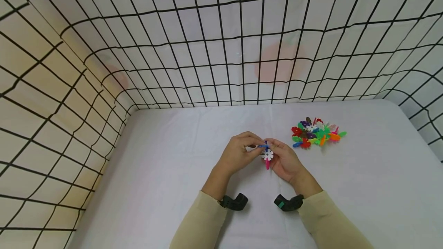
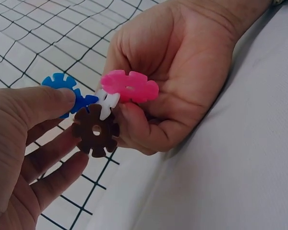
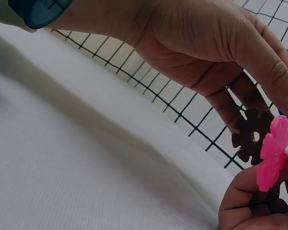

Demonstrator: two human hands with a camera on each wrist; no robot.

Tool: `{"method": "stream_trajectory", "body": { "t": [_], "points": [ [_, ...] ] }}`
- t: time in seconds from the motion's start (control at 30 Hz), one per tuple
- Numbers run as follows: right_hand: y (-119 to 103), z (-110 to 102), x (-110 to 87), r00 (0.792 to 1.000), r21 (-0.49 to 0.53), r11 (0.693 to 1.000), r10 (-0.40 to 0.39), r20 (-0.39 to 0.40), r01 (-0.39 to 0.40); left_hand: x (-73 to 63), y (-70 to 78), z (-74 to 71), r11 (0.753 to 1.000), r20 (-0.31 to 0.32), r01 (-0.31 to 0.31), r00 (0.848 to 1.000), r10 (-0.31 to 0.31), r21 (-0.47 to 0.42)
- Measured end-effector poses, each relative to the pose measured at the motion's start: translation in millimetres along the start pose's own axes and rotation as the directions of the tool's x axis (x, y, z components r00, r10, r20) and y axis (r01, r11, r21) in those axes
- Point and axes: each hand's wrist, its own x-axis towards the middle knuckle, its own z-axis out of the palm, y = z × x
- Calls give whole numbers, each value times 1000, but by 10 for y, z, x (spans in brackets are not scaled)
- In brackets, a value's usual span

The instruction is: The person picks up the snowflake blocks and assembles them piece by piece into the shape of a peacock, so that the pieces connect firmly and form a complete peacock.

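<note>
Both hands meet over the white table around a small cluster of joined, notched plastic discs. In the left wrist view, my left hand point(image 1: 238, 151) pinches a light blue disc point(image 2: 57, 80) with the thumb on its face. A darker blue disc point(image 2: 82, 102) sits beside it, against a white disc point(image 1: 268, 155). A pink disc point(image 2: 129, 86) and a brown disc point(image 2: 97, 143) branch off the white one. My right hand point(image 1: 287, 161) grips the cluster from the right, its fingers curled at the white disc and partly hidden.
A loose heap of multicoloured notched discs point(image 1: 316, 133) lies to the right, beyond the right hand. Black wire mesh point(image 1: 242, 49) walls the table point(image 1: 155, 172) at the back and both sides. Each wrist wears a black camera mount point(image 1: 290, 203).
</note>
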Motion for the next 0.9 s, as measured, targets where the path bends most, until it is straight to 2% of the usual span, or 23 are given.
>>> {"method": "stream_trajectory", "body": {
  "t": [0.27,0.47,0.7,0.9],
  "points": [
    [-7,-4,-8,1000,-8,1000,8,-6,-8,14,-5,11,999,15,9,1000,-8,-50],
    [-8,-2,-4,1000,-19,1000,9,-5,-9,15,-18,22,997,1,32,999,-32,-70],
    [-6,-2,1,1000,-7,1000,-8,13,8,9,-13,8,996,4,67,998,-67,-65],
    [4,-3,4,1000,18,1000,-21,-2,21,1,-20,5,998,18,64,998,-63,-31]
  ]
}}
